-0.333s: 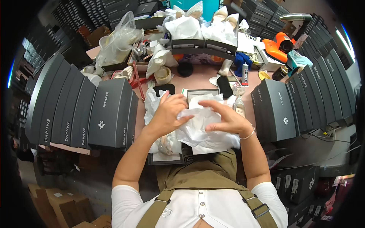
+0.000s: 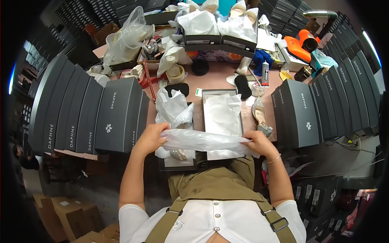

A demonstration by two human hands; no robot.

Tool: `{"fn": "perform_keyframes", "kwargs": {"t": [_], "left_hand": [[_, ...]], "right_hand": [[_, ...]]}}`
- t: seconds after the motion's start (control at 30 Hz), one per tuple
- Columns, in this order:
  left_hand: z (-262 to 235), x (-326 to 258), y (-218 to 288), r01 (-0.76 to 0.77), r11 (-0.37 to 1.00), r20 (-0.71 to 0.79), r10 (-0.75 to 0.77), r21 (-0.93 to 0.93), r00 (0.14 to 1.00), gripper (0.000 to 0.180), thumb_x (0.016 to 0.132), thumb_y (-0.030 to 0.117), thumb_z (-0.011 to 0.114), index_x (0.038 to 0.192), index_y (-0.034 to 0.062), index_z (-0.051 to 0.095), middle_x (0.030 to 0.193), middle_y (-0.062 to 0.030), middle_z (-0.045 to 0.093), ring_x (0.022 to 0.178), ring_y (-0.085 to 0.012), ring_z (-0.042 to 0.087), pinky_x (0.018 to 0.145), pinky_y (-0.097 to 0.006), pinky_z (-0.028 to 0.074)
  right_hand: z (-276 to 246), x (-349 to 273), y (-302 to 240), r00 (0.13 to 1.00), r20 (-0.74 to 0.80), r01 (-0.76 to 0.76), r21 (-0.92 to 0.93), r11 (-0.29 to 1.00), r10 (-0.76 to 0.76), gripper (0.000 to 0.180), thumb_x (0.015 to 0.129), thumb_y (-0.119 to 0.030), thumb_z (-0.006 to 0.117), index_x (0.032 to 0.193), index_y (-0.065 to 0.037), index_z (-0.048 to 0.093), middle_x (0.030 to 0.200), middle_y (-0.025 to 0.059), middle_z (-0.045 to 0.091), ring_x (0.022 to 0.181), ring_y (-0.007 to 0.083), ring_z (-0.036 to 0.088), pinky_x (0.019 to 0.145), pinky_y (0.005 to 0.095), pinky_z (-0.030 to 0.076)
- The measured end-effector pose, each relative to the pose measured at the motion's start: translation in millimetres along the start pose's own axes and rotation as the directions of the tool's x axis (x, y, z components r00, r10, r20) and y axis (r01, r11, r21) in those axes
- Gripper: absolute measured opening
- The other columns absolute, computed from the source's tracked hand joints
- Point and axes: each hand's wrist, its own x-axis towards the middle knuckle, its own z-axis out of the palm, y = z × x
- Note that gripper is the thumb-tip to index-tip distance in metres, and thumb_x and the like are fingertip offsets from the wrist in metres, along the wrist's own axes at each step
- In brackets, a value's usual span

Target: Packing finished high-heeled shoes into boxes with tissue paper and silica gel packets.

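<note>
Between my hands a strip of thin white tissue paper [image 2: 204, 139] is pulled out sideways. My left hand [image 2: 150, 138] pinches its left end, and my right hand [image 2: 260, 143] grips the right end. Under the strip lies an open dark grey shoe box [image 2: 204, 106] lined with white paper [image 2: 223, 111]. Left of it is another open box [image 2: 178, 167], holding more tissue [image 2: 174, 106] and part of a glittery shoe [image 2: 178, 154], mostly covered. A silver glitter shoe [image 2: 258, 110] rests on the table, right of the lined box.
Upright dark shoe boxes stand in rows at left [image 2: 117, 117] and right [image 2: 298, 113]. At the back are boxes with pale shoes [image 2: 221, 46], a clear plastic bag [image 2: 125, 40], a tape roll [image 2: 175, 74], a glue tube [image 2: 265, 75] and an orange tool [image 2: 298, 48].
My hands have come down toward me and moved apart. Their spread fingers have closed on the tissue paper, which was crumpled over the box and is now stretched between them.
</note>
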Motion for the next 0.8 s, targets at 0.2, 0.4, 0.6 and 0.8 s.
{"fn": "perform_keyframes", "kwargs": {"t": [0.2, 0.4, 0.6, 0.8], "left_hand": [[26.9, -56.7, -44.9, 0.080, 0.537, -0.115, -0.320, -0.840, 0.940, 0.019, 0.079, 0.000, 0.064, 0.097, 0.0003, 0.060, 0.090, -0.0098, 0.065, 0.085, -0.0203, 0.065, 0.074, -0.032, 0.052], [65.7, -51.1, -54.0, -0.002, 0.306, -0.183, -0.563, -0.952, 0.806, 0.015, 0.093, 0.002, 0.050, 0.104, 0.0000, 0.060, 0.096, -0.0074, 0.066, 0.086, -0.0141, 0.063, 0.076, -0.027, 0.051], [63.9, -50.6, -76.5, 0.105, 0.256, -0.080, -0.621, -0.961, 0.780, 0.020, 0.095, 0.007, 0.047, 0.111, -0.0002, 0.059, 0.105, -0.0086, 0.065, 0.094, -0.0151, 0.062, 0.082, -0.029, 0.051], [65.8, -59.3, -58.7, 0.101, 0.116, 0.051, -0.374, -0.988, 0.926, 0.031, 0.095, 0.010, 0.050, 0.124, -0.0008, 0.052, 0.116, -0.0097, 0.061, 0.107, -0.0181, 0.060, 0.091, -0.033, 0.050]], "right_hand": [[6.8, -29.3, 31.5, 0.977, -0.205, -0.013, 0.196, 0.981, 0.054, 0.014, 0.077, 0.001, 0.059, 0.091, -0.002, 0.061, 0.080, 0.0092, 0.063, 0.076, 0.0214, 0.064, 0.069, 0.0320, 0.049], [23.9, -25.3, 22.4, 0.935, -0.111, -0.019, 0.932, 0.362, 0.336, 0.013, 0.084, -0.002, 0.063, 0.096, -0.003, 0.057, 0.089, 0.0017, 0.063, 0.082, 0.0075, 0.060, 0.072, 0.0217, 0.048], [-2.1, -32.4, 42.3, 0.944, -0.203, -0.151, 0.430, 0.890, 0.259, 0.015, 0.078, 0.004, 0.059, 0.092, -0.001, 0.058, 0.090, 0.0009, 0.062, 0.079, 0.0086, 0.058, 0.072, 0.0230, 0.047], [20.9, -18.8, 40.2, 0.843, -0.348, 0.146, 0.881, 0.449, 0.410, 0.016, 0.086, 0.006, 0.055, 0.099, -0.003, 0.055, 0.089, 0.0032, 0.060, 0.079, 0.0099, 0.058, 0.072, 0.0231, 0.049]]}}
